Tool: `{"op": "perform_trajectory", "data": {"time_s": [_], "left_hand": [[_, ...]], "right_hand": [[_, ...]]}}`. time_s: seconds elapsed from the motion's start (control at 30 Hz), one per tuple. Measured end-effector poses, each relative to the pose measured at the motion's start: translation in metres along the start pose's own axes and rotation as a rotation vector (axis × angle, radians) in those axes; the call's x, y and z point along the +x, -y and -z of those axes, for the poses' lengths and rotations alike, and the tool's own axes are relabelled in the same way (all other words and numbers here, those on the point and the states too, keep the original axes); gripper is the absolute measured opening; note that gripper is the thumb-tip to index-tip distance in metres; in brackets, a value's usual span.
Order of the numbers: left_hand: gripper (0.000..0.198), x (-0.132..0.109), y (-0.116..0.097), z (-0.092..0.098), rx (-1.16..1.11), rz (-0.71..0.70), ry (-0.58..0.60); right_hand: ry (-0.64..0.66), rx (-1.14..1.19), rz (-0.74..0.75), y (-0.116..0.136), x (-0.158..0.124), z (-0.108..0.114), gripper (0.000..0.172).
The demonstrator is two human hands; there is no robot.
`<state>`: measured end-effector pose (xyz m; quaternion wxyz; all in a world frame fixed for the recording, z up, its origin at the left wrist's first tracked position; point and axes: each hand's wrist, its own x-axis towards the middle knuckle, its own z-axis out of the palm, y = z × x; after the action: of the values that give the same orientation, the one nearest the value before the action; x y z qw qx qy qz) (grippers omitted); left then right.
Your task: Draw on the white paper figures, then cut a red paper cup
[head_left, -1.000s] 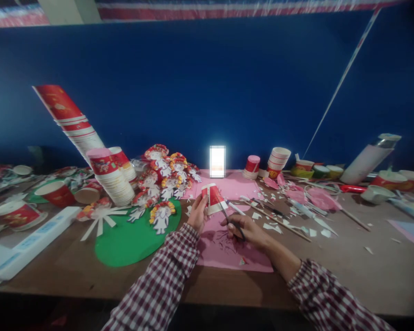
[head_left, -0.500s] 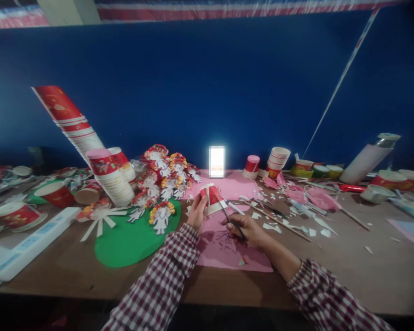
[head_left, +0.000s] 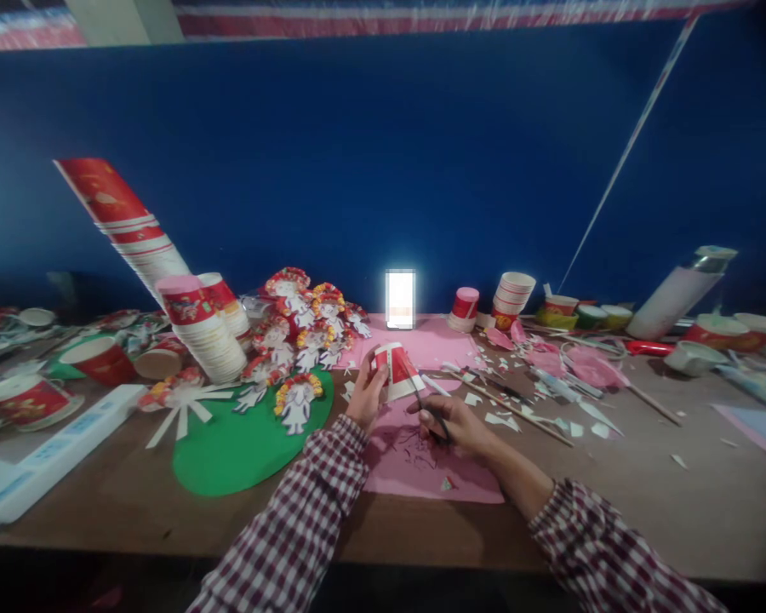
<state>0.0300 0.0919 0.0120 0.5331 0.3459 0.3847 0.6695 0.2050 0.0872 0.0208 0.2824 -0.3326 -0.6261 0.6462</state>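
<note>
My left hand point(head_left: 365, 393) grips a red and white paper cup point(head_left: 396, 370), held on its side just above a pink paper sheet point(head_left: 421, 464). My right hand point(head_left: 456, 426) is closed on black-handled scissors point(head_left: 425, 404), whose blades reach up into the cup's rim. Dark scribbles and small scraps lie on the pink sheet under the hands. Both arms wear red checked sleeves.
A green paper disc point(head_left: 242, 447) with paper-cup dolls point(head_left: 297, 400) lies to the left, beside leaning cup stacks point(head_left: 197, 328). A lit phone point(head_left: 400, 300) stands at the back. Sticks, paper scraps and more cups point(head_left: 514, 298) litter the right side; a white bottle point(head_left: 677, 294) leans there.
The cup has turned slightly in my left hand and the scissors have shifted a little along its rim. Otherwise nothing has moved.
</note>
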Motion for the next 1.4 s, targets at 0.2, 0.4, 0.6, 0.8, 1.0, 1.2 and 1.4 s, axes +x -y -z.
{"op": "perform_trajectory", "data": {"time_s": [0.2,0.4,0.6,0.8,1.0,1.2,1.4], "left_hand": [[0.062,0.002,0.005,0.004,0.031,-0.009,0.020],[0.064,0.002,0.004,0.002,0.057,0.010,-0.003],[0.061,0.002,0.005,0.003,0.106,-0.004,-0.010],[0.063,0.005,0.010,0.006,0.131,-0.034,0.025],[0.059,0.004,0.012,0.006,0.151,-0.067,0.078],[0.060,0.006,0.014,0.006,0.146,-0.052,0.074],[0.062,0.004,0.011,0.004,0.162,-0.049,0.060]], "right_hand": [[-0.022,-0.015,0.007,0.000,-0.001,-0.002,0.041],[-0.048,-0.034,0.022,0.001,-0.001,-0.003,0.041],[-0.057,-0.011,-0.003,0.002,0.000,-0.003,0.043],[-0.049,-0.011,0.001,-0.002,0.002,-0.001,0.044],[-0.054,-0.027,0.019,0.001,0.001,-0.002,0.048],[-0.079,-0.038,0.002,0.004,0.001,-0.003,0.048],[-0.099,-0.026,0.006,0.008,0.000,-0.005,0.047]]}}
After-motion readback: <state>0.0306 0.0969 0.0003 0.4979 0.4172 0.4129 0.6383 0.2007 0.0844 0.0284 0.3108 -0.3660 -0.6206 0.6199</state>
